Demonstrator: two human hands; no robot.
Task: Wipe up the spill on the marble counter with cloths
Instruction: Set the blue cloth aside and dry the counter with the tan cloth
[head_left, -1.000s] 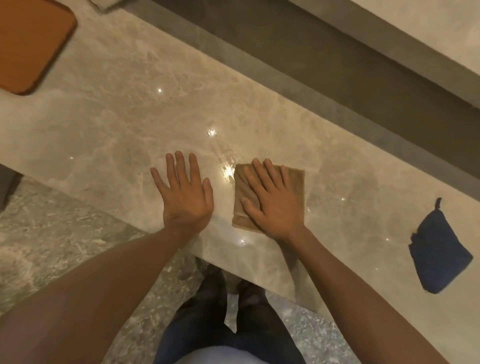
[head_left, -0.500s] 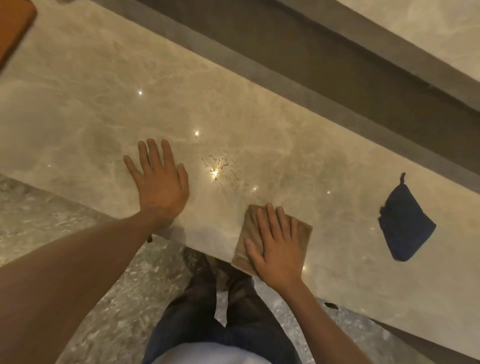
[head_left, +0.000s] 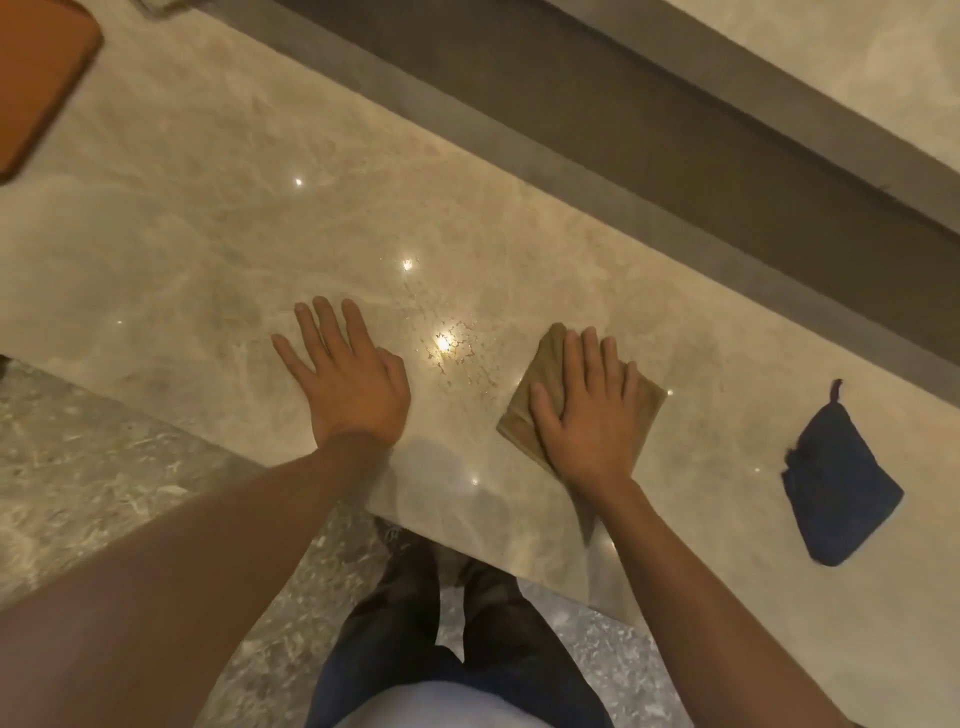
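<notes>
Spill (head_left: 452, 348) between hands; right hand (head_left: 587, 426) flat, fingers spread, pressing tan cloth (head_left: 524, 421).

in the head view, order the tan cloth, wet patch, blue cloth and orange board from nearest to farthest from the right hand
From the right hand:
1. Tan cloth: directly under the palm, touching.
2. Wet patch: just to its left, between the two hands.
3. Blue cloth: off to its right on the counter.
4. Orange board: far left, at the counter's back corner.

Speckled grey stone floor (head_left: 93, 483); dark recess (head_left: 597, 104) behind.
</notes>
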